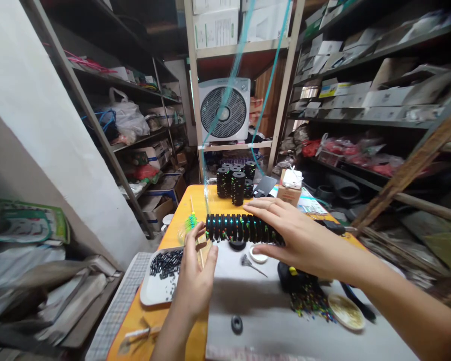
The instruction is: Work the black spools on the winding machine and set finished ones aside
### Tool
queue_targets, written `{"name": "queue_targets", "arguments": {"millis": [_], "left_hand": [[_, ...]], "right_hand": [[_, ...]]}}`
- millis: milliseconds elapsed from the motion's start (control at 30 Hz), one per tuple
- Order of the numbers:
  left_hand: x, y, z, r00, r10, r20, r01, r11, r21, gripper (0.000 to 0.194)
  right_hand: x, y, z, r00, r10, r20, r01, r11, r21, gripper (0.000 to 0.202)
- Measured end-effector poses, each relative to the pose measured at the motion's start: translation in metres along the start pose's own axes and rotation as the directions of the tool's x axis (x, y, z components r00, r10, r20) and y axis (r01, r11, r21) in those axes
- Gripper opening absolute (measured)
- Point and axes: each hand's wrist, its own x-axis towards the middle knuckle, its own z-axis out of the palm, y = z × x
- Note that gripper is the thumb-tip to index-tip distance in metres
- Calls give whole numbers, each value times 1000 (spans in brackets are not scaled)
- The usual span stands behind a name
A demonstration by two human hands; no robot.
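A black ribbed cylinder, with small coloured bits in its grooves, is held sideways above the table. My right hand is wrapped round its right end, thumb below and fingers over the top. At its left end is my left hand, thumb and fingers apart; I cannot tell whether the fingertips touch the cylinder. Several similar black cylinders stand upright at the back of the table. A small brush and a white round lid lie below the held cylinder.
On the left, a white tray holds small black pieces. Coloured bits spill beside a shallow dish on the right. A black ring lies near the front. Behind the table stands a box fan, with loaded shelves on both sides.
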Motion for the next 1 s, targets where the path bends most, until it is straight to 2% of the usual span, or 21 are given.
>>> {"name": "queue_targets", "arguments": {"millis": [67,133,200,267,367,433,500,567,633,700,767,800,833,867,900,933,967,1000], "left_hand": [[-1,-2,2,999,35,-24,-34,999,13,46],[-3,-4,5,997,64,-43,-63,998,14,47],[-5,-3,7,996,79,-52,-78,997,14,47],[-7,-2,7,995,71,-64,-70,997,23,52],[-6,-2,6,992,8,-126,-5,1000,28,70],[-1,-7,4,979,-25,-204,34,999,40,90],[8,-16,1,952,1,-305,25,996,81,109],[17,-26,-4,889,90,-448,-25,988,149,114],[22,-31,-14,778,174,-604,-66,978,197,107],[22,-29,-30,724,207,-658,-68,971,230,100],[23,-21,-47,735,308,-604,-91,927,363,97],[26,-16,-55,726,365,-583,-105,897,430,89],[32,-11,-61,752,419,-509,-131,852,508,86],[41,-8,-64,766,468,-441,-156,801,578,87],[53,-6,-63,789,503,-353,-186,743,643,94],[68,-6,-59,817,515,-260,-215,691,690,101],[86,-10,-52,834,527,-166,-256,635,729,101],[104,-16,-42,842,533,-85,-296,588,753,100]], "right_hand": [[16,2,-6,993,62,102,-70,995,77,63],[36,8,-14,953,102,285,-141,982,122,59],[54,15,-19,896,60,441,-135,981,139,51],[69,20,-20,867,-13,498,-108,971,212,48],[86,16,-10,880,-76,468,-101,935,341,53],[97,6,1,904,-82,420,-91,922,377,51],[109,-10,14,931,-63,359,-82,924,374,48],[121,-30,27,955,-33,294,-80,928,363,46],[127,-54,37,970,-6,242,-83,931,356,44],[124,-78,44,985,18,170,-80,928,364,48],[110,-101,48,1000,17,25,-25,930,367,64],[98,-111,50,993,-68,-92,97,929,357,66],[84,-118,51,942,-187,-279,277,903,330,61],[69,-123,52,890,-244,-385,378,867,324,62],[53,-125,53,840,-303,-450,457,842,286,53],[37,-125,53,766,-396,-507,546,816,188,44],[21,-122,53,746,-476,-465,591,795,134,40],[7,-118,52,771,-506,-386,592,794,141,37]]}}
